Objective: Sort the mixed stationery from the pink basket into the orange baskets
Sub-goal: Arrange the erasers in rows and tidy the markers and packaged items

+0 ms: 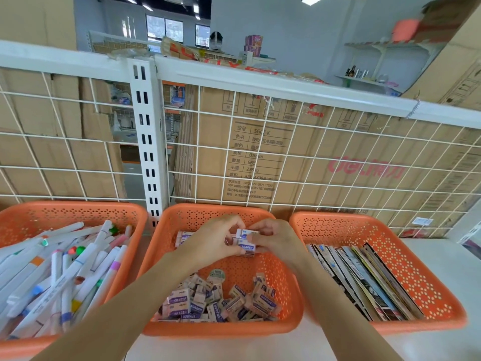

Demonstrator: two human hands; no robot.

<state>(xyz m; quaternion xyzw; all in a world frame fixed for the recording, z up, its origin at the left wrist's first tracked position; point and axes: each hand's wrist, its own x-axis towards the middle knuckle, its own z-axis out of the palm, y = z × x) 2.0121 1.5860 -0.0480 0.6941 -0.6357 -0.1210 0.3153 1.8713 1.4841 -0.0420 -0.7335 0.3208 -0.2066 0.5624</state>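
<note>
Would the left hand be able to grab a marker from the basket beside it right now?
Probably, once it lets go: the left hand holds erasers in the middle basket, but the markers lie uncovered right beside it.

One wide-angle camera, worn on the head, looks forward and down from close above the white counter [234, 347], the middle orange basket [221, 329] centred low in frame, a wire grid panel [286, 91] straight ahead and the room's far wall [299, 35] distant above it.
</note>
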